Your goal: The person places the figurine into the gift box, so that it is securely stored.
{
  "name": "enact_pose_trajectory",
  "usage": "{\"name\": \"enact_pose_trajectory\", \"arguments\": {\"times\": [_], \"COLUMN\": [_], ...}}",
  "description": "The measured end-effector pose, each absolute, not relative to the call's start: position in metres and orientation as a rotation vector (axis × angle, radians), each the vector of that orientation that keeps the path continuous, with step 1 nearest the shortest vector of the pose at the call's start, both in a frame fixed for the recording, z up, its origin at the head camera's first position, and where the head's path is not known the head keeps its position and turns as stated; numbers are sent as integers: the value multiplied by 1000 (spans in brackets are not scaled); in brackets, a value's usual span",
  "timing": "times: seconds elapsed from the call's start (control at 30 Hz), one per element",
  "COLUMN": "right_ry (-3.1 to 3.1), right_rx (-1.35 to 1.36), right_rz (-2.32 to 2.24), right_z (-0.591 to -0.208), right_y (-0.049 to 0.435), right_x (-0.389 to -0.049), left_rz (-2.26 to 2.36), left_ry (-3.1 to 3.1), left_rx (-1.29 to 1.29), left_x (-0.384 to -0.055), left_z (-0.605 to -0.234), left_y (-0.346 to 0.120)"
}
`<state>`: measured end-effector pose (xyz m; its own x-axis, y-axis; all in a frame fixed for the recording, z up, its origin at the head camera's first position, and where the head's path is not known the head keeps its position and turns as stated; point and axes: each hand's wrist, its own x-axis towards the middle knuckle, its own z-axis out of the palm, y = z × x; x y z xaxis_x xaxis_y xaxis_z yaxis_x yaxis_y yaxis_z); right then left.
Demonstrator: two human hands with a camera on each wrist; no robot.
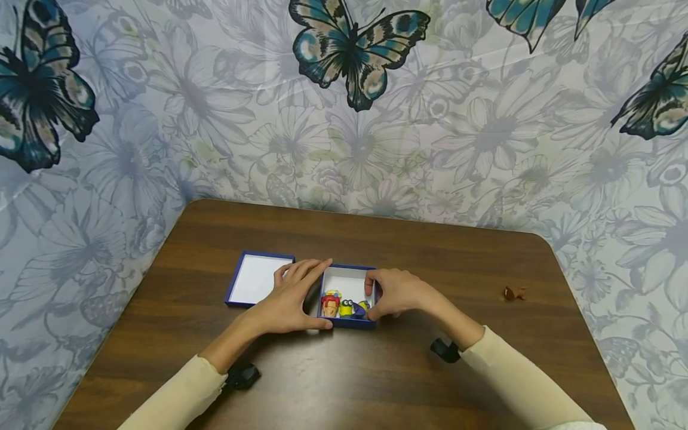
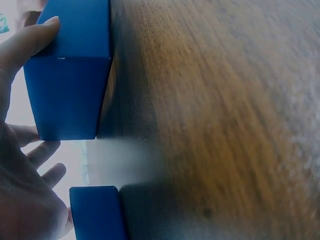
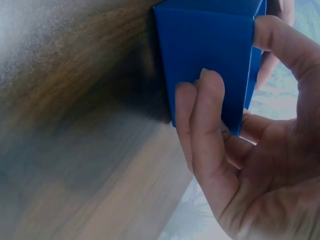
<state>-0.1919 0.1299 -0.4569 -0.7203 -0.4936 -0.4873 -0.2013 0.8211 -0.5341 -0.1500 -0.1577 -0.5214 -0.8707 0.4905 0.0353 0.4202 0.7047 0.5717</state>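
Observation:
An open blue box (image 1: 346,323) with a white inside stands between the two hands. Small colourful toy figures lie along its near side, among them a red-and-tan figure (image 1: 330,304) and a green one with big eyes (image 1: 346,308). My left hand (image 1: 287,301) holds the box's left end, thumb on the front wall, forefinger at the back corner. My right hand (image 1: 400,291) grips the right end: its thumb is at the front corner and one finger reaches over the rim. In the right wrist view, other fingers (image 3: 207,110) lie against the blue outer wall.
Left of the box lies a blue-edged lid (image 1: 258,278), its white inside up, partly behind the left hand. A small brown figure (image 1: 514,293) sits far right on the wooden table (image 1: 344,376). A butterfly-patterned cloth (image 1: 360,155) hangs behind the table's back edge.

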Motion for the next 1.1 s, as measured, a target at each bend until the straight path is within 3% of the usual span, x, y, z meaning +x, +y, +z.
{"name": "enact_pose_trajectory", "arguments": {"times": [1.1], "right_ry": [2589], "right_rx": [-546], "right_rz": [-394], "right_z": [-473], "right_y": [122], "right_x": [-180], "left_rz": [914], "left_ry": [2780], "left_rx": [752], "left_x": [-150], "left_z": [-522], "left_y": [-158]}}
